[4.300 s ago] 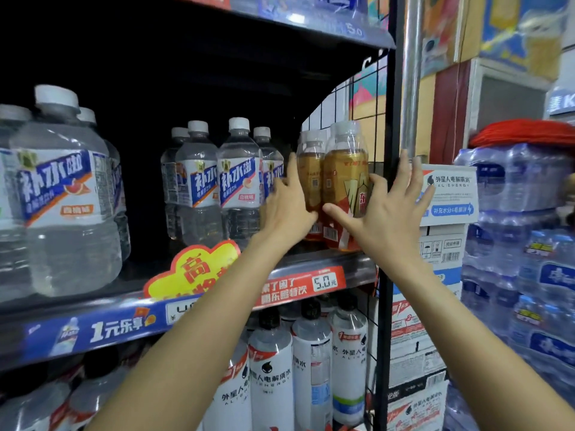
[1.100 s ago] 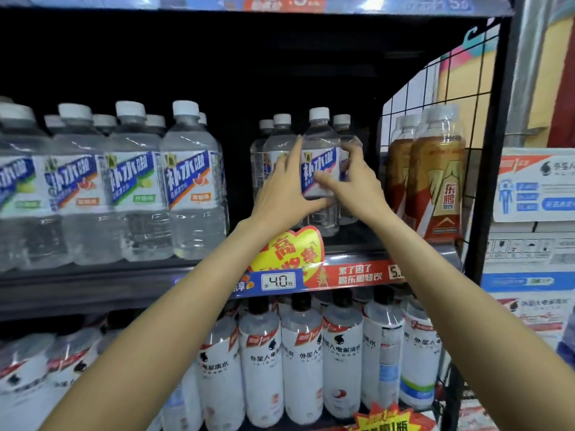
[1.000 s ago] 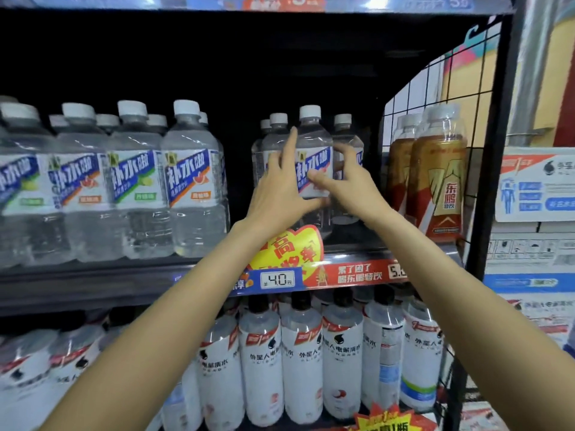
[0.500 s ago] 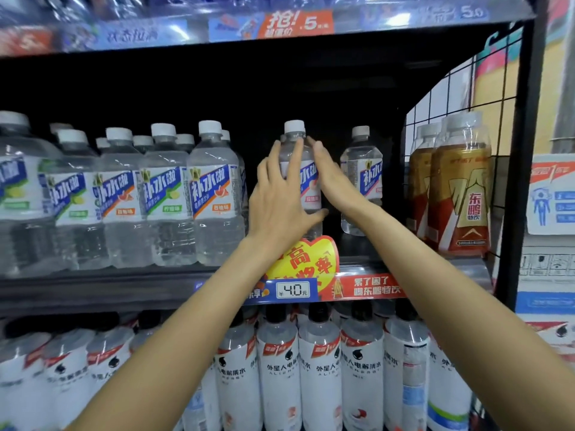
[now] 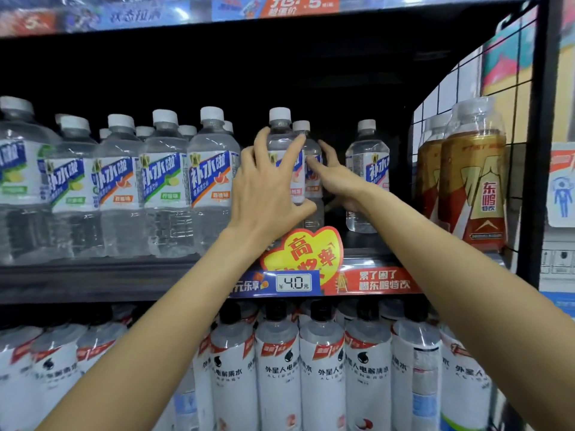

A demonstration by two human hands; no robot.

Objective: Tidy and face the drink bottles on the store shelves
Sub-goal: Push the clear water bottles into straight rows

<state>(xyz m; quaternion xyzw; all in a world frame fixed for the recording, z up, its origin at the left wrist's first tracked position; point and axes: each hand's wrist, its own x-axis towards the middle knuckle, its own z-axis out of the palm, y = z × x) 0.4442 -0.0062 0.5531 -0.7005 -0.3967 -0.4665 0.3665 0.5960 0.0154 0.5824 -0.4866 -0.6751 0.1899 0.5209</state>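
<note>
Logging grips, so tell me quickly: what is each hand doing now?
Left hand: holds the front clear bottle.
Right hand: fingers straight, touching the bottle behind.

A yellow promotional tag [image 5: 303,248] clips to the shelf edge above the price label [image 5: 293,282]. A wire grid panel [image 5: 460,88] stands at right.

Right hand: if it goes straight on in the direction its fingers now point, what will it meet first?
The right hand points up and left, into the shelf. Its fingertips already seem to reach the rear clear bottle behind the bottle the left hand holds, so that comes first; depth is uncertain.
</note>
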